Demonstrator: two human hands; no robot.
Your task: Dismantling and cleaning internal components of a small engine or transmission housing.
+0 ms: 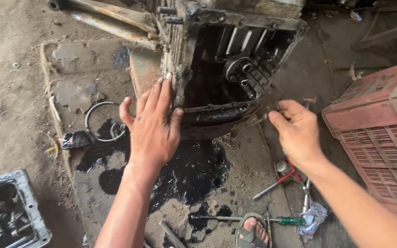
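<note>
Head view. Open metal housing (228, 69) tipped on its side on the oily floor slab (83, 78), opening facing the camera. Inside: a round hub (238, 66) near the upper middle, pale ribs behind it, the rest dark with oil and not readable. Lower rim of the housing black and wet.

Left hand (152, 124) spread wide, fingers up, pressed flat against the left edge of the housing; thumb out to the side, nothing gripped. Right hand (297, 131) just beside the lower right corner of the housing, fingers curled loosely inward; whether anything is pinched in them cannot be told.

Black oil pool (194, 172) on the slab directly below the housing, between the two forearms. Thin wire ring (101, 120) lying left of the left hand.

Bottom left: shallow metal tray (26, 202) holding small bolts and metal parts in dark oil. Right edge: red plastic crate (382, 133), slatted wall toward the camera, contents not visible.

Green-handled screwdriver (272, 220) on the floor at bottom, touching the tip of a sandalled foot (252, 232). Red-handled tool (286, 173) under the right wrist.
</note>
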